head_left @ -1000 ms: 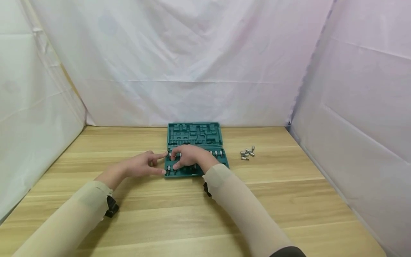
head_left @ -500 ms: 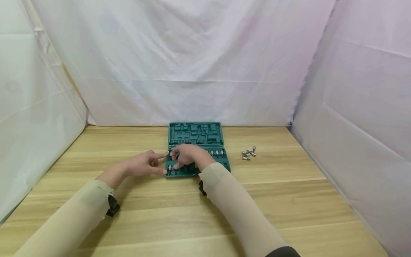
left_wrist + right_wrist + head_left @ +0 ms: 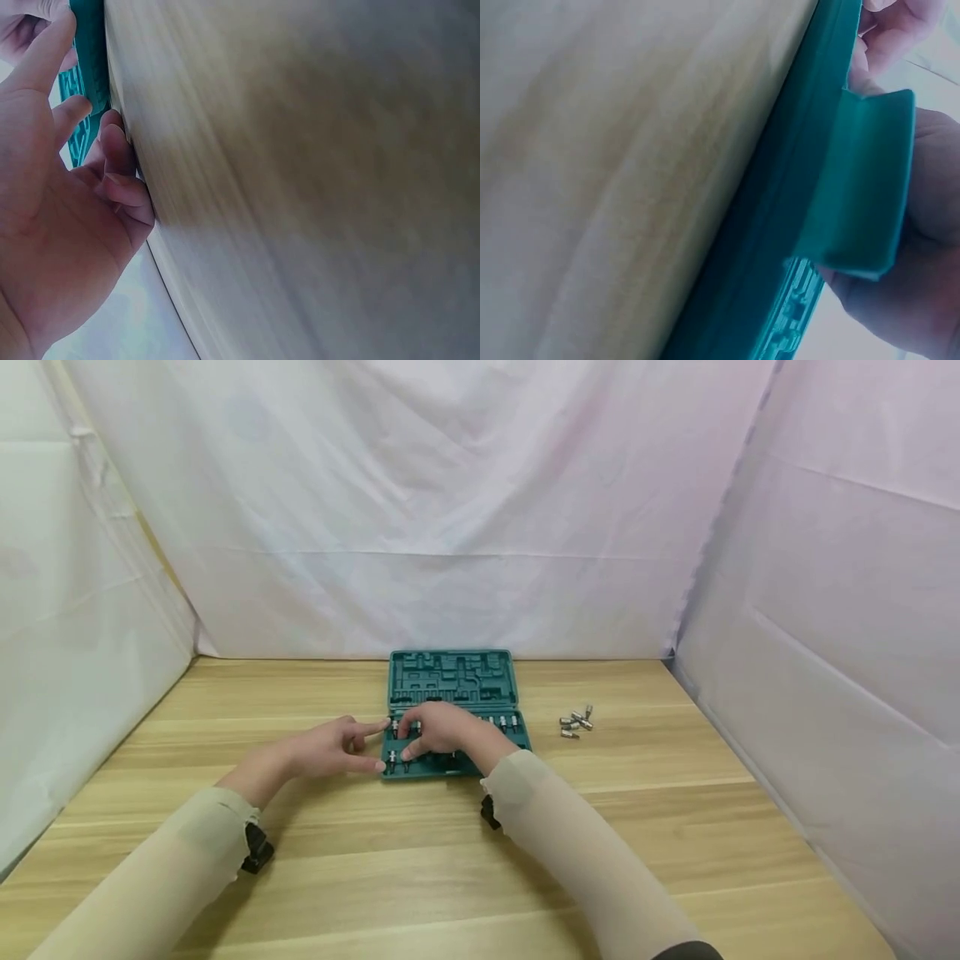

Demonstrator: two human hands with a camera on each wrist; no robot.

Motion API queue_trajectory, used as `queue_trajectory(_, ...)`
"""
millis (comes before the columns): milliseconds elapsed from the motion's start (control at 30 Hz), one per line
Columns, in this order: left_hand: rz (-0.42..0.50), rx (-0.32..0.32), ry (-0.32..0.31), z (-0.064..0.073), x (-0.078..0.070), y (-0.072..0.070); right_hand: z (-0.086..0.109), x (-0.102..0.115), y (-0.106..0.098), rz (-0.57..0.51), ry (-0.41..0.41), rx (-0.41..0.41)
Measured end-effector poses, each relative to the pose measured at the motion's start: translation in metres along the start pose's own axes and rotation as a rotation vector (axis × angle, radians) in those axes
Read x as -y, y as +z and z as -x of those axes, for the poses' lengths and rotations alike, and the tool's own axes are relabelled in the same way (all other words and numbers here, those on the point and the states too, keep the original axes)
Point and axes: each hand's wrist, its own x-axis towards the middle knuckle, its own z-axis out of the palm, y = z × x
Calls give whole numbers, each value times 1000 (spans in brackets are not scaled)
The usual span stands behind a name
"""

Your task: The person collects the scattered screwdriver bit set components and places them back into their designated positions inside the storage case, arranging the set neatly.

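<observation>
In the head view a teal plastic case lies open, its lid at the back. Silver-and-black socket bits sit in two rows in its lower half. My left hand touches the case's left edge with outstretched index finger and thumb; in the left wrist view its other fingers are bent against the table. My right hand reaches over the tray, thumb at a bit in the front row, index finger bent towards the back row. I cannot tell whether it grips a bit. In the right wrist view a teal flap hides its fingertips.
Several loose silver socket bits lie on the wooden table right of the case. White cloth hangs behind and along both sides. Black wrist cameras sit under both sleeves.
The head view shifts slightly. Both hands keep their places at the case, and the loose bits lie as before.
</observation>
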Motion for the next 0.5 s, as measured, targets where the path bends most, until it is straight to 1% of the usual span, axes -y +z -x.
queue_trajectory(133,0,-2,2,-1,0,1,3,-8,3,-13,-47,-22)
queue_trajectory(233,-6,-7,-2,-1,-1,2,9,-16,3,-69,-87,-16)
queue_trajectory(400,-18,-4,-3,0,-1,2,22,-27,-3,-138,-134,-1)
queue_trajectory(500,-19,-6,-4,1,-1,2,31,-34,-9,-158,-163,-9)
